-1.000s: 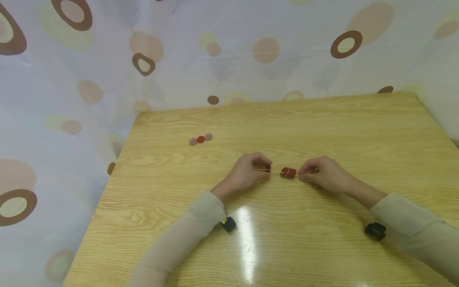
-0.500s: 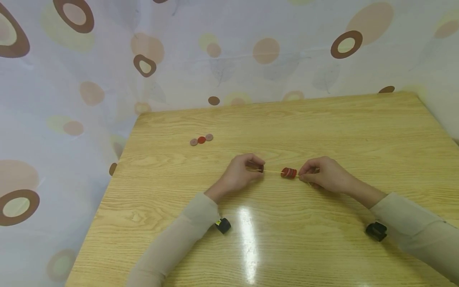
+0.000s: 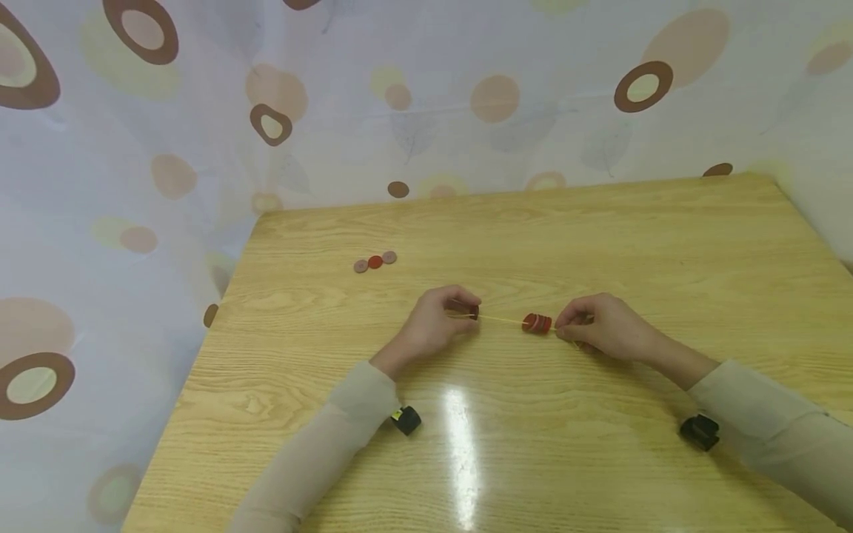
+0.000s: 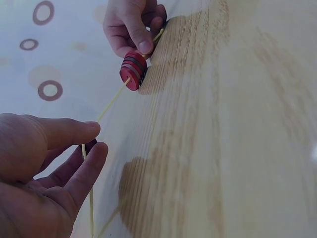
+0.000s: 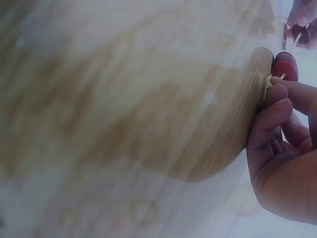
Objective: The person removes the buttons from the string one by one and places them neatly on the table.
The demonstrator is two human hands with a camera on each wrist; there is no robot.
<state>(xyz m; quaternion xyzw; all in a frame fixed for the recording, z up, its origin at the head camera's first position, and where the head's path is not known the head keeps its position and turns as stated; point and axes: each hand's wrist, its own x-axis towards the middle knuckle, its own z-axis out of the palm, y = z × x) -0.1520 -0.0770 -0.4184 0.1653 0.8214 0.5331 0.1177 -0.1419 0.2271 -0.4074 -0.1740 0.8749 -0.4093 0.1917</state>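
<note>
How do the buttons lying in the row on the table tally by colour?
Pinkish-grey buttons: 2
Red button: 1
Total: 3
Strung buttons left out: too tightly packed to count surely.

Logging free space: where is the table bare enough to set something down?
Bare: the table between the loose buttons and its far right corner, and the near stretch between the sleeves. Crowded: the middle, where left hand, string, button stack and right hand line up.

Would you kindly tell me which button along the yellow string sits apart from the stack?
It is the dark reddish button held by the left hand; the other buttons on the yellow string are packed together beside the right hand.
</note>
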